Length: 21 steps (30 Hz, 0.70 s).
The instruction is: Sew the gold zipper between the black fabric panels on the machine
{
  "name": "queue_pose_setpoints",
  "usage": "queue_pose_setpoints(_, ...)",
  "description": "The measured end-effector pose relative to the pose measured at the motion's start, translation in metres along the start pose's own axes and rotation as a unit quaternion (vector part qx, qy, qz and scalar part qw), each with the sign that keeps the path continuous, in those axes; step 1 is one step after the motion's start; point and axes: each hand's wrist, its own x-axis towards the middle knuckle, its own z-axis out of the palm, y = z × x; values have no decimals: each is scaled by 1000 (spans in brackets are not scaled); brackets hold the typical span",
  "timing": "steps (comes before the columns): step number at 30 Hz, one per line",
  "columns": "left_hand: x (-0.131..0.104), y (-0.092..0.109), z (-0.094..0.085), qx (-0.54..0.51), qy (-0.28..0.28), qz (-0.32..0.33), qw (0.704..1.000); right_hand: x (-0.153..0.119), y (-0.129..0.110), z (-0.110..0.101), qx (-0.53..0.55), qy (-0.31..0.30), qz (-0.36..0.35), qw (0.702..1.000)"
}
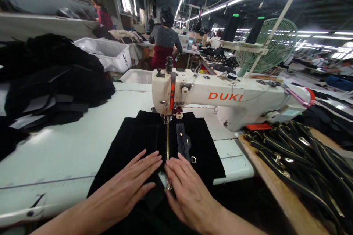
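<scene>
Both left hand (125,185) and right hand (191,187) lie with fingers straight and unclenched, the right nearer the zipper (167,141), which runs lengthwise ahead toward the sewing machine (200,90).

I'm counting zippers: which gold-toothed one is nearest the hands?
The straight zipper running from the sewing machine down beside the right hand; the other zippers lie heaped on the board.

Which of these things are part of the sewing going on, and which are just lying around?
In the job:
- left hand, resting on the black fabric
- right hand, beside the gold-toothed zipper
- sewing machine, with the zipper leading up to it

Apparently not in use now:
- heap of black cloth, left
- gold-edged strips, right
- white bin
- green fan
</scene>
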Motion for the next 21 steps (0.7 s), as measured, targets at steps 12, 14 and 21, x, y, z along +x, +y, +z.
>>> queue_pose_setpoints(12,-1,11,10,14,58,-10,998,2,-3,17,8,107,92,990)
queue_pose_setpoints(14,0,11,10,8,60,0,998,2,-4,20,-15,109,82,991)
queue_pose_setpoints(21,4,8,3,25,28,37,999,-3,-5,21,-16,101,79,992)
